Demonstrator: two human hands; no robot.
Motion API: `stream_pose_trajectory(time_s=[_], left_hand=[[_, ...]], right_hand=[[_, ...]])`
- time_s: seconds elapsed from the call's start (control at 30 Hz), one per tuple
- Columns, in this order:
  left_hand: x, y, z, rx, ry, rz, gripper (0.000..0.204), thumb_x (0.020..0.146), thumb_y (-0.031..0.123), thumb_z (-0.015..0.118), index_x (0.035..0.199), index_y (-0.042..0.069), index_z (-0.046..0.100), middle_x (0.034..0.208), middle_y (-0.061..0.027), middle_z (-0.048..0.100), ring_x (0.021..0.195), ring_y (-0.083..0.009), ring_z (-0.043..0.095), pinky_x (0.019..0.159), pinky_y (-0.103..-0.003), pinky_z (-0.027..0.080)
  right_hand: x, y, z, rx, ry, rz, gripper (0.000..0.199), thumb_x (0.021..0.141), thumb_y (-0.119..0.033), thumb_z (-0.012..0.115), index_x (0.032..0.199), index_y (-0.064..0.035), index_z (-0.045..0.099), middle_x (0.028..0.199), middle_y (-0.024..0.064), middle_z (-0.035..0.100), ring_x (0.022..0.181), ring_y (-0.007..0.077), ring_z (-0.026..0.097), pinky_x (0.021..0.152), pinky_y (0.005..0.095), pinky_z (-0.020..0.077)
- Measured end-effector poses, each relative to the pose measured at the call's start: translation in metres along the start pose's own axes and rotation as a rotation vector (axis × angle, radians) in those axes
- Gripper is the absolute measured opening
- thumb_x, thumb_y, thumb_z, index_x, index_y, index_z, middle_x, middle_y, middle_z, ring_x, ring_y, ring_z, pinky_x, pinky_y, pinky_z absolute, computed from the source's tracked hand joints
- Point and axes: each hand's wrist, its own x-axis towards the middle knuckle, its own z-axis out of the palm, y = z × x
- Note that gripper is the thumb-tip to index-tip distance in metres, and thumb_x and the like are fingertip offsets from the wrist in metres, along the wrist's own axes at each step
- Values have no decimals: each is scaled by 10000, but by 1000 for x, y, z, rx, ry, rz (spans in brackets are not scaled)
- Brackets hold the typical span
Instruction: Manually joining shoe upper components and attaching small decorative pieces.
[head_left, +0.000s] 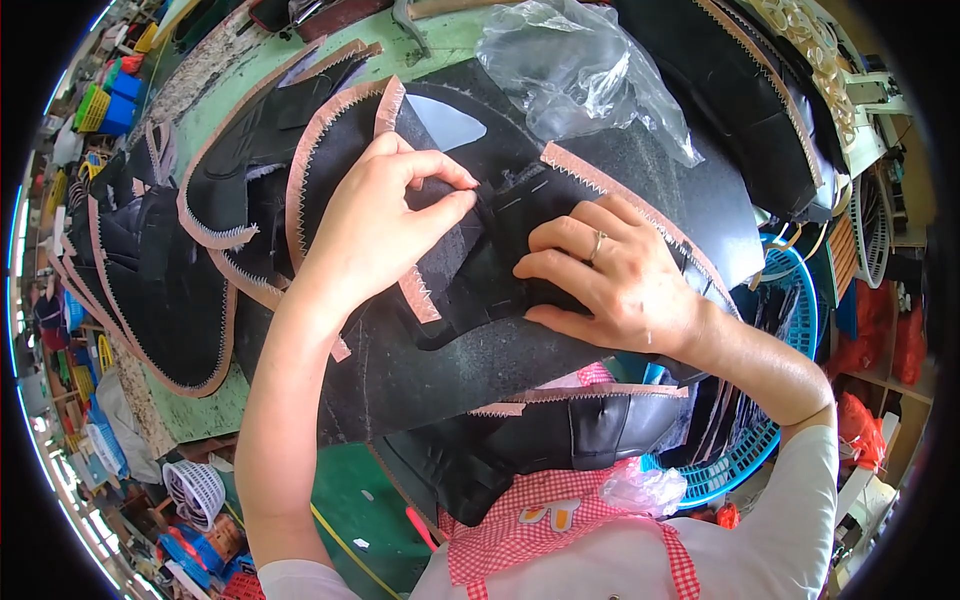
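A black leather piece with a tan, zigzag-stitched edge strip lies on a dark flat sheet before me. My left hand is closed in a pinch, thumb and forefinger meeting at the piece's left part; exactly what is between the tips is hard to see. Curled over the right part of the same piece, my right hand grips it, a ring on one finger. Directly left of my left hand rests a similar curved black piece with tan trim.
More trimmed black pieces are heaped on the green table at left. A clear plastic bag lies behind the work. Another black piece rests across my lap, against a red checked apron. At right stands a blue basket.
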Motion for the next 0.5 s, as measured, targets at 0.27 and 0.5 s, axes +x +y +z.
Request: stream_pose_trajectory(time_s=[0.27, 0.5], left_hand=[[6, -8, 3, 168, 72, 45, 177, 895, 282, 790, 974, 124, 801, 903, -87, 563, 801, -231, 623, 772, -364, 518], [7, -9, 4, 162, 64, 46, 187, 903, 289, 778, 983, 122, 801, 914, -95, 573, 812, -251, 635, 789, -376, 521]], right_hand=[[-2, 5, 5, -24, 98, -82, 305, 731, -211, 877, 984, -103, 743, 1063, 33, 687, 902, 213, 656, 805, 367, 522], [2, -3, 7, 69, 87, -9, 235, 776, -186, 858, 966, -107, 744, 1029, 20, 686, 880, 208, 654, 801, 359, 520]])
